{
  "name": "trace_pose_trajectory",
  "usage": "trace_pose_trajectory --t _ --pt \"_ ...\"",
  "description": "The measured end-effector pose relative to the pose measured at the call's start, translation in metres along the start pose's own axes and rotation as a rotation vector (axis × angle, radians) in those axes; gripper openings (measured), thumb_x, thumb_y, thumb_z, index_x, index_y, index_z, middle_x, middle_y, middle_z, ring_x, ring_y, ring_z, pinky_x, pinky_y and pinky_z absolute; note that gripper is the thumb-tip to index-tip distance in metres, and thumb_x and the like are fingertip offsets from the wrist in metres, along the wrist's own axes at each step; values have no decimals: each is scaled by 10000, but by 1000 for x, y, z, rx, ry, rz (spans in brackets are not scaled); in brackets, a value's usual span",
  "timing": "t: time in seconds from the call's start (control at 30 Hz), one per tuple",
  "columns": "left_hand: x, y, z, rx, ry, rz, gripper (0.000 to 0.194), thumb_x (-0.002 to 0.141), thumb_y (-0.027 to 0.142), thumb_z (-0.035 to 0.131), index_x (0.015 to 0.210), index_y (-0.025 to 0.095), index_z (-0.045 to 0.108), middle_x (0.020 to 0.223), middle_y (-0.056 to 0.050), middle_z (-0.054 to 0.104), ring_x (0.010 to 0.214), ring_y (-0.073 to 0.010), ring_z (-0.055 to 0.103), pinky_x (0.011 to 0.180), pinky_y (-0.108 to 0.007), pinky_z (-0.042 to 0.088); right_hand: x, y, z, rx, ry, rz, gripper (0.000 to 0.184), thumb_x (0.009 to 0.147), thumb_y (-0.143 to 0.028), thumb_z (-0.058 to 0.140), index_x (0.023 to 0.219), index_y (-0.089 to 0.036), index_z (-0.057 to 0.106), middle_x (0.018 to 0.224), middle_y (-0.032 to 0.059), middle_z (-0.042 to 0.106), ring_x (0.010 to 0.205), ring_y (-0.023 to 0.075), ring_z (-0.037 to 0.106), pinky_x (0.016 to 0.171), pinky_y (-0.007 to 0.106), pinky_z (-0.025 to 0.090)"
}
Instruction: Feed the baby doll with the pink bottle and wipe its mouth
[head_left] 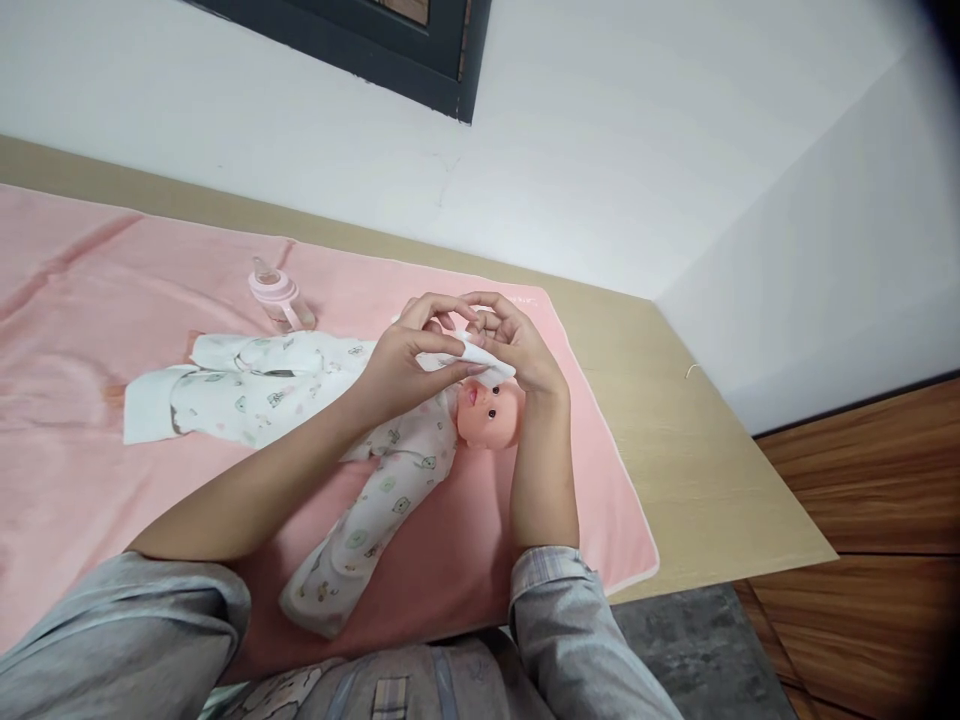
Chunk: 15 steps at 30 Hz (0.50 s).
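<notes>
On your far left, a pink blanket (67, 310) covers much of the table (705, 440). Your left grey sleeve (135, 625) is at the bottom on that side. Next you see the legs of a doll (247, 390), which lies on the blanket with its feet to the left and its head to the right. Its white clothes have little animal pictures on them. A pink baby bottle (276, 292) stands just past its legs. Up high, there is a dark window frame (337, 40) in the white wall (600, 130).

In the middle, your left hand (409, 355) pinches a white cloth (489, 370) between thumb and fingers. The cloth is up in front of part of the doll's head, by the eyes; I can't tell if it touches. Your right hand (517, 340) is at the other side of the cloth, fingers bent and touching it, but I can't tell how tight it holds. The doll's head peeks out between your wrists. Your right sleeve (577, 620) is below. Farther right is the bare tan end of the table, then grey floor (690, 640) and brown wood boards (877, 470).
</notes>
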<state>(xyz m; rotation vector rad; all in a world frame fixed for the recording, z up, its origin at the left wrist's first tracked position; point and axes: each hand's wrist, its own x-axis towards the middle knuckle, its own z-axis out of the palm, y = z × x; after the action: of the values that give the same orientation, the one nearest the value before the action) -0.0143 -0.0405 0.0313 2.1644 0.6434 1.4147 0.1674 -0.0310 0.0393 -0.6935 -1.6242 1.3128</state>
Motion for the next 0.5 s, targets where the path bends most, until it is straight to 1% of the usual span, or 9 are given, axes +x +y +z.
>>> trace_pose_trajectory --t 0.1,0.17,0.27,0.33,0.4,0.5 --pt "-1 2 2 9 24 17 289 828 509 706 761 230 738 1140 -64 646 1043 -227 544 911 -381 470 1 2 3 -3 -25 -3 502 749 -439 748 1154 -239 529 776 -38 560 697 90 543 641 210 467" --pt "-1 4 2 -3 25 7 254 847 476 694 777 235 735 1056 -51 686 1049 -225 564 958 -394 458 2 4 3 -24 -51 14 490 756 -410 741 1169 -246 536 788 -36 567 703 95 546 638 216 470" --pt "0 6 -3 -39 28 -54 217 835 455 697 820 241 737 933 -35 706 1007 -223 600 975 -395 466 1 4 -1 -52 -76 51 520 745 -378 750 1204 -252 539 783 -38 573 716 104 561 649 223 477" --pt "2 7 -9 -87 5 -101 196 821 428 705 854 237 735 937 -31 703 978 -219 620 942 -372 489 -2 4 -7 -70 -47 62 514 746 -385 748 1202 -249 552 786 -35 583 726 106 567 679 230 483" --pt "4 6 -18 -136 -63 -153 190 824 405 697 875 225 730 947 -28 700 937 -210 635 893 -339 502 -5 5 -18 -91 27 53 498 745 -399 751 1185 -246 575 779 -31 589 735 109 565 711 237 484" --pt "8 0 -29 -122 -248 -261 228 817 425 692 842 199 714 867 -12 698 843 -194 641 794 -288 496 -11 15 -40 -66 176 38 463 741 -405 758 1149 -244 612 731 -39 576 704 99 550 718 228 480"
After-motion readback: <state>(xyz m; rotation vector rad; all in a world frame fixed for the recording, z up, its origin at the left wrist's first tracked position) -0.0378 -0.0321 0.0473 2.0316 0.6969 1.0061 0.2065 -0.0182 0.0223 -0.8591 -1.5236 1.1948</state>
